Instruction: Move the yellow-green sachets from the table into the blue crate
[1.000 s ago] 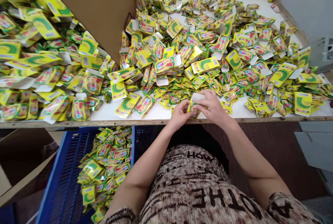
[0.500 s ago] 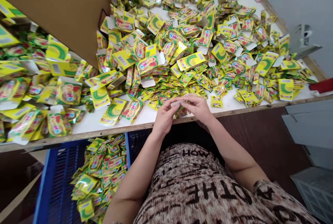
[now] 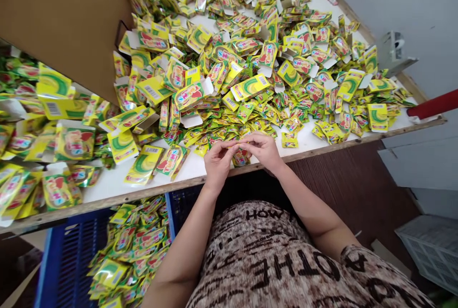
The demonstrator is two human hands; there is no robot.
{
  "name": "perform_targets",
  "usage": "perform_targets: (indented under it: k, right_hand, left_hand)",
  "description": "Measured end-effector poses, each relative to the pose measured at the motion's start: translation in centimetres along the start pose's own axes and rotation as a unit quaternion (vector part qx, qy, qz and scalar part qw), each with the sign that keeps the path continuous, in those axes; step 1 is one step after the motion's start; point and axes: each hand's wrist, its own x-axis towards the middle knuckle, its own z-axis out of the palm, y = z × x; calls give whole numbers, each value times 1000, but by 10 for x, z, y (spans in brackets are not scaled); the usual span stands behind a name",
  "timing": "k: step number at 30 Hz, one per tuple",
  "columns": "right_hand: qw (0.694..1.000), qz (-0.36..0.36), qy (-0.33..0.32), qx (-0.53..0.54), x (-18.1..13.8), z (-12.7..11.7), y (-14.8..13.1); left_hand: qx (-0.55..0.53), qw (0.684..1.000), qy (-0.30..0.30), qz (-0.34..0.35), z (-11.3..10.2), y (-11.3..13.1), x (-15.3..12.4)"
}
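Largest first. The white tabletop (image 3: 307,138) carries a heap of yellow-and-green printed cartons and sachets (image 3: 250,60), spread ahead of both hands and out to either side. A brown cardboard sheet (image 3: 64,17) leans in well ahead of the left hand. A blue plastic crate (image 3: 60,260) sits below the tabletop edge, down and left of the left hand, with more of the same packs in it.

Left hand (image 3: 218,160) and right hand (image 3: 265,148) are together at the near tabletop edge. Their fingertips meet and pinch one small yellow-and-green printed cardboard carton (image 3: 241,157), which hangs just under the fingertips, between the two palms.

Changes:
- A second ago both hands were pressed low on that carton, right at the tabletop edge, with its white flap sticking up.
- Half a second ago the hands were raised and the flap was held between the fingertips.
- Now no white flap shows and the fingertips are closed over the carton's top edge.

My read is that the flap is folded in and the carton is closed, or nearly so. The fingers hide the seam, so I can't confirm it. The heap and the crate contents look unchanged, and only the view has swung.
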Motion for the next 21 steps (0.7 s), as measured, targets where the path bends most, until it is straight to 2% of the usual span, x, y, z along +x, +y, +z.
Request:
perform_targets:
  k: [3,6,9,10,12,14,15,17,18,20,21]
  right_hand:
    - [999,-36,1,-38,-8,-1,0]
    - [986,-120,15,-116,-17,0,-2]
    - [972,-167,-21,-161,-19,-15,-3]
    - [970,-162,-12,-180,-17,-27,-2]
    - [958,-122,83,-246,-7,-60,3]
    - [904,-50,243,-347,5,-97,11]
    - [870,-15,281,-405,11,-113,15]
    - [827,33,289,-482,19,-138,25]
    - [818,44,275,-504,21,-145,28]
    - [816,48,252,-517,22,-152,34]
    - [818,43,249,-516,22,-154,36]
  left_hand:
    - [49,996,-25,75,-6,-2,-1]
    - [110,977,-77,164,-13,-3,-4]
    - [152,956,-122,218,-18,-2,-6]
    - [168,950,-134,226,-19,-2,-6]
    - [208,936,-162,233,-20,-2,-6]
    - [234,924,-188,236,-19,-2,-4]
    - [238,921,-197,236,-17,-3,-3]
    - [233,921,-207,234,-14,-3,-2]
    - [229,922,-209,232,-13,-2,-3]
    - [216,931,-195,223,-18,3,-7]
    - [205,940,-168,214,-26,8,-12]
